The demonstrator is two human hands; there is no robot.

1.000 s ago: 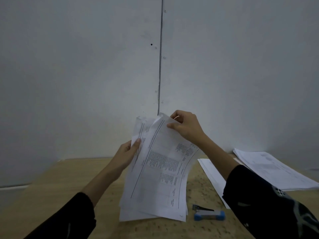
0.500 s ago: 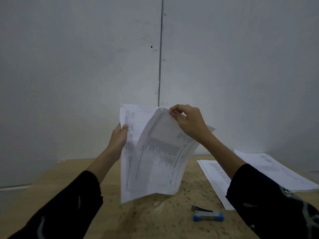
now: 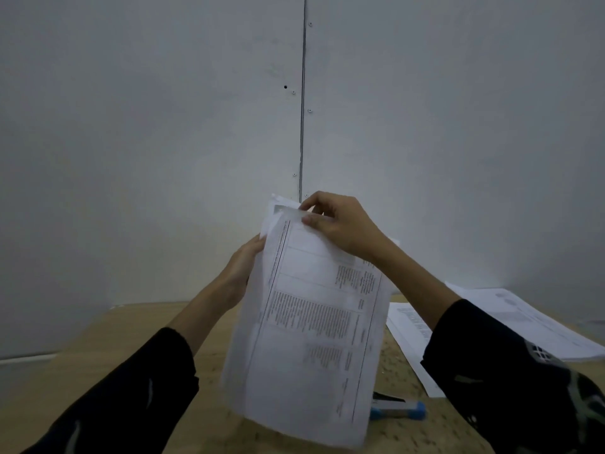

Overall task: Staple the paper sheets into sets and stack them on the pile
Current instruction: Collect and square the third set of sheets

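Gripping from the left, the left hand (image 3: 240, 270) in a black sleeve (image 3: 131, 388) holds the left edge of the white printed paper sheets (image 3: 311, 322); its fingers are tucked behind the sheets, so cannot tell how they lie, only the thumb side shows at the edge. Sheets are held up off the light wooden speckled table (image 3: 114, 339), roughly upright, tilted a bit, lower part motion-blurred, table-style print on the front page. Right hand (image 3: 340, 227) at the top corner, thumb and fingertips (image 3: 309, 220) pinching the top edge of the front sheet, a second sheet corner peeking behind. Below right of the sheets, a blue-and-silver stapler (image 3: 397, 409) lies flat on the table, partly hidden by the paper. Further right, a pile of white printed pages (image 3: 523, 319) rests on the table, overlapping a loose white page (image 3: 409, 329) beside it. Grey panelled wall (image 3: 163, 126) behind.
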